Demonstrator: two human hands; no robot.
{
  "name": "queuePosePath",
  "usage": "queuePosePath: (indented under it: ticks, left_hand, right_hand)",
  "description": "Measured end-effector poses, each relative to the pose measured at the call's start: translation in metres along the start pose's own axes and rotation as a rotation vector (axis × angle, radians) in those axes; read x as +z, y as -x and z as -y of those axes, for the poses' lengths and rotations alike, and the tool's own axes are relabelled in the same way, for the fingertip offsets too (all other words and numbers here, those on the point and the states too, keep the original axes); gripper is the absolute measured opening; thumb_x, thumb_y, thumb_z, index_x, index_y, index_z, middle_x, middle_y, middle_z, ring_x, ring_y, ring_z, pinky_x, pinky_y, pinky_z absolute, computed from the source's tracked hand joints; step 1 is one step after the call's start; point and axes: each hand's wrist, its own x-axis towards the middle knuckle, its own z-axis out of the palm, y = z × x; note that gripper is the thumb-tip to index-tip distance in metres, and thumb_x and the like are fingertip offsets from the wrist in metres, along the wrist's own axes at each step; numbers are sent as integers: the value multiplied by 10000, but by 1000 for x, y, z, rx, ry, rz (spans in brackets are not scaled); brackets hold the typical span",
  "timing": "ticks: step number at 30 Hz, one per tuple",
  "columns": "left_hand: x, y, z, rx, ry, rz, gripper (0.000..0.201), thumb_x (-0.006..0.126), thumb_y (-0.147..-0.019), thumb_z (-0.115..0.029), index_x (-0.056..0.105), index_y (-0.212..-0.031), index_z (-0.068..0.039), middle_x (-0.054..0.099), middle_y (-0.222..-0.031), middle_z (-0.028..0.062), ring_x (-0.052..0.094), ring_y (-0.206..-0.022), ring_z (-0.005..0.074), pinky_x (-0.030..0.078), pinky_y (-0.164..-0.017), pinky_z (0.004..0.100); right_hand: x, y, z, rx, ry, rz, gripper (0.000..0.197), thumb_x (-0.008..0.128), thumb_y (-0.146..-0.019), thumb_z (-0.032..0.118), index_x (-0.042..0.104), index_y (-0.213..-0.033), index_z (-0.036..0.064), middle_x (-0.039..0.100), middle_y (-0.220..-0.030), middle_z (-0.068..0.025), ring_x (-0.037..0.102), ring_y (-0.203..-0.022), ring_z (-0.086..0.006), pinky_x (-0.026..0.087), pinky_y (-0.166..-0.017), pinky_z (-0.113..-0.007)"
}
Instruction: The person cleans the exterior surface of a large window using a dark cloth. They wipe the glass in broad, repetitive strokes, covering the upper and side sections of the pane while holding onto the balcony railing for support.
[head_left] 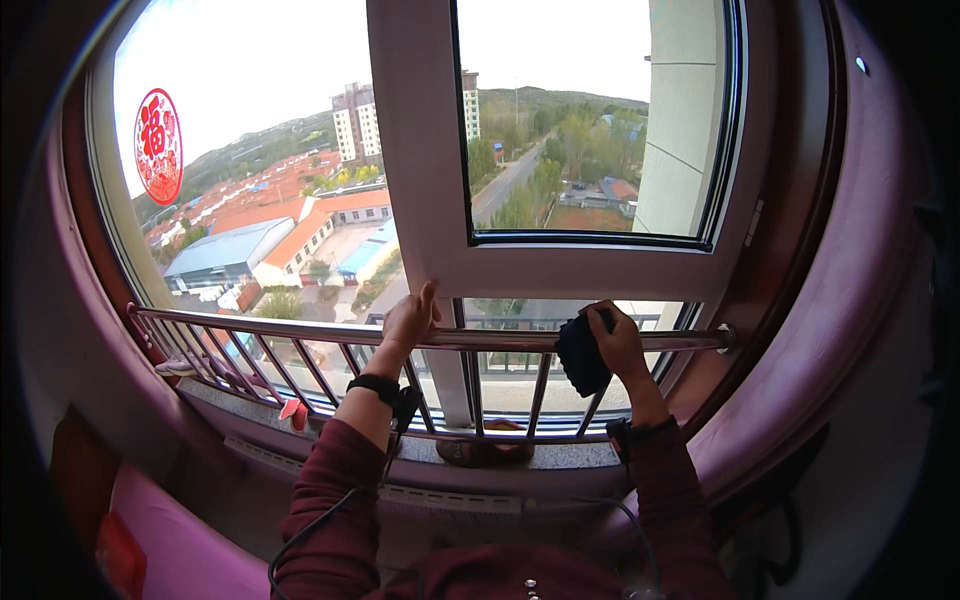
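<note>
My left hand (408, 318) reaches over the metal railing and is closed on the lower left corner of the white window sash (575, 268). Part of its fingers is hidden behind the palm. In my right hand (622, 345) is a folded dark navy cloth (582, 357) with a scalloped edge, held between thumb and fingers. The cloth hangs just in front of the railing's top bar (500, 340), below the sash. Black bands with small devices and cables sit on both wrists.
A fixed pane on the left carries a round red paper decoration (158, 147). Along the stone sill (570, 457) lie a brown object (485, 452) and a small red item (294, 414). Below is a white radiator (450, 500). Pink curtains (800, 330) frame the right side.
</note>
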Motion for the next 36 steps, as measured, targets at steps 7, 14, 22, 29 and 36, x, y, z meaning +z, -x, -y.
queuePosePath:
  ticks: [7, 14, 22, 29, 36]
  left_hand:
    - [-5, 0, -9, -18, -23, -7, 890, 147, -1035, -713, 806, -782, -171, 760, -775, 46, 729, -920, 296, 494, -975, 428]
    - [-3, -1, -15, -89, -133, -4, 908, 137, -1027, -727, 820, -806, -173, 776, -834, 54, 730, -972, 298, 497, -979, 440]
    - [-3, -1, -12, -50, -69, -7, 934, 106, -1022, -736, 824, -811, -176, 776, -859, 71, 720, -1012, 318, 494, -995, 456]
    - [-5, -6, -21, -125, -82, 67, 908, 114, -1047, -695, 810, -788, -171, 768, -862, 87, 720, -992, 330, 499, -977, 457]
    - [-11, -7, -22, -131, -39, 93, 905, 138, -1028, -734, 804, -806, -162, 764, -863, 97, 721, -972, 337, 509, -957, 445]
  right_hand:
    - [1, -2, 1, -1, 17, -22, 250, 602, -1039, 280, 710, -1081, 58, 747, -953, -133, 730, -924, -285, 535, -866, -354]
    - [0, -1, 4, 3, 9, -21, 214, 603, -1041, 222, 706, -1066, 35, 736, -938, -104, 697, -904, -205, 524, -862, -328]
    - [0, -2, 0, -28, 12, -29, 201, 604, -1040, 229, 704, -1093, 63, 734, -946, -116, 712, -915, -235, 526, -868, -336]
    - [2, -3, -1, -47, 4, -50, 197, 599, -1039, 203, 684, -1157, 69, 729, -1011, -101, 694, -949, -219, 512, -889, -327]
    - [1, -3, -4, -48, -14, -18, 200, 593, -1044, 187, 678, -1171, 59, 722, -1055, -99, 663, -989, -173, 495, -924, -301]
